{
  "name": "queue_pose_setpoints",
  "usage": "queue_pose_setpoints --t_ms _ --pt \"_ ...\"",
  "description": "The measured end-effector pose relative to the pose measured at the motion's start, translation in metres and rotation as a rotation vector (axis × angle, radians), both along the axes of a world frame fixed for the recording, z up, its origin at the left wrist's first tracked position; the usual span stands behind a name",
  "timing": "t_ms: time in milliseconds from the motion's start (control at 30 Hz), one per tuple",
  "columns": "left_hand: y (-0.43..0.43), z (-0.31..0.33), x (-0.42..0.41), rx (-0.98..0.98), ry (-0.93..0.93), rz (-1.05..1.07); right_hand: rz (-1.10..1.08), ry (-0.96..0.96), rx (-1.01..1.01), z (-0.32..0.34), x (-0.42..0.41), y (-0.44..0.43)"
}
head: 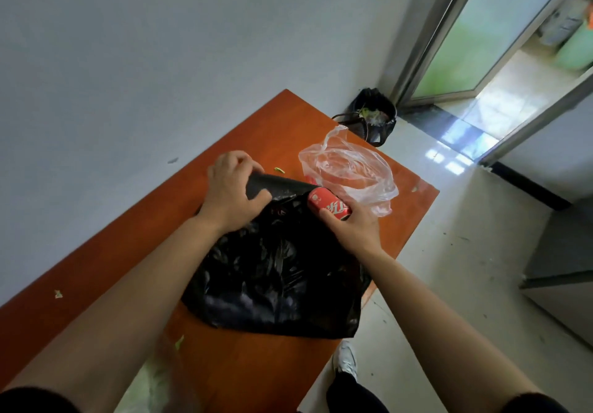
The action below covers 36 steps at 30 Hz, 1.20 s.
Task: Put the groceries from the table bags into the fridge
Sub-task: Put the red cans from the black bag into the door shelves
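Right hand [351, 229] is wrapped round a red can [328, 208], drawing it from the black bag [276, 271]; left hand [232, 192] grips the bag's rim, likely holding the mouth open. A clear bag [349, 172] sits just beyond on the worktop [256, 374].

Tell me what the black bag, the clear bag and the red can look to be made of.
The black bag: thin plastic film, glossy, crinkled with bright highlights. The clear bag: thin transparent plastic, see-through and wrinkled. The red can: probably metal, smooth printed cylinder with a slight sheen.
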State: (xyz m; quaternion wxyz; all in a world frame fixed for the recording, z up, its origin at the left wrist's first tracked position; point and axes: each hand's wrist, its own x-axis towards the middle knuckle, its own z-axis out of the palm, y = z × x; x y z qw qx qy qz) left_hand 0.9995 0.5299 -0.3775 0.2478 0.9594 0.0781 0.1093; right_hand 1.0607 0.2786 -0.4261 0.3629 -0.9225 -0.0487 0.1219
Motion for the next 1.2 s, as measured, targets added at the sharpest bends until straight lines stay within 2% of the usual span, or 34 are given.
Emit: queue_pose_setpoints --t_ms 67,100,200,267,367,500,633,733,833,933,1033,1133,1200 --pt "-0.014 -0.01 0.006 0.027 -0.057 -0.108 -0.017 0.023 0.003 -0.005 0.002 0.0" --pt "-0.02 -0.02 0.009 0.041 0.02 -0.195 -0.012 0.022 0.001 -0.007 0.004 0.0" --pt "-0.025 -0.057 0.02 0.24 0.453 -0.384 0.019 0.002 0.001 -0.004 0.008 -0.002" --pt "-0.022 -0.075 0.032 0.315 0.656 -0.354 0.043 0.008 -0.011 -0.002 0.007 -0.005" --pt "-0.021 -0.089 0.055 0.365 0.747 -0.274 0.077 -0.015 -0.014 0.003 0.001 -0.011" --pt "-0.027 -0.109 0.076 0.413 0.768 -0.228 0.137 -0.03 -0.025 0.0 -0.006 -0.018" --pt "-0.041 -0.12 0.065 0.303 0.845 -0.158 0.057 -0.033 -0.026 -0.002 -0.006 -0.015" --pt "-0.042 -0.123 0.036 0.207 0.877 -0.122 -0.057 0.13 0.055 0.004 0.003 -0.011" --pt "-0.043 -0.124 0.007 0.23 0.853 -0.131 -0.171 0.305 0.162 0.004 0.015 -0.008" --pt "-0.043 -0.126 -0.01 0.26 0.813 -0.124 -0.22 0.409 0.156 0.004 0.025 -0.006" --pt "-0.038 -0.123 -0.016 0.209 0.797 -0.098 -0.121 0.403 0.039 0.005 0.027 -0.003" --pt "-0.03 -0.114 -0.015 0.115 0.665 -0.012 0.037 0.289 -0.085 0.007 0.015 -0.001" --pt "-0.027 -0.107 -0.01 0.017 0.594 0.048 0.151 0.34 -0.095 0.009 0.008 -0.001"
